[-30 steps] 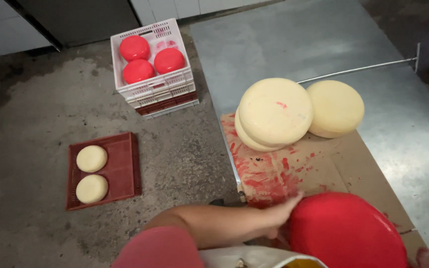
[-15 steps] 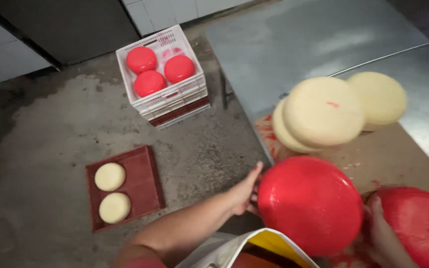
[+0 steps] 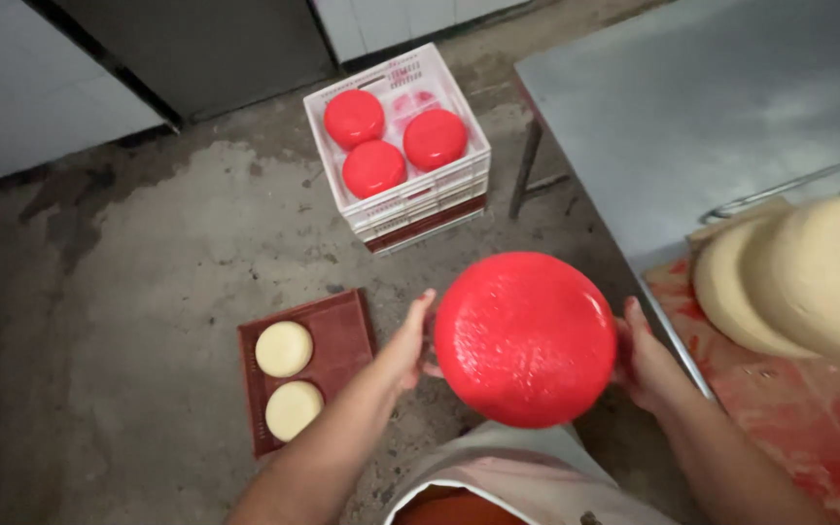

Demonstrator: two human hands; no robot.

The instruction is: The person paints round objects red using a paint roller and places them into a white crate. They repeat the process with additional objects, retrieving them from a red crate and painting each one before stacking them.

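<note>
The left hand (image 3: 408,342) and right hand (image 3: 646,352) grip a red waxed cheese wheel (image 3: 525,338) between them, above the floor beside the desk (image 3: 692,117).

On the concrete floor (image 3: 128,292) ahead of you stood a stack of white crates (image 3: 410,199), the top one holding three red wax-coated rounds (image 3: 373,167). Nearer you lay a dark red tray (image 3: 342,335) bearing two pale rounds (image 3: 284,348). At your right, large pale wheels (image 3: 809,277) rested on red-stained cardboard (image 3: 789,418) beside a steel table (image 3: 692,117).
</note>
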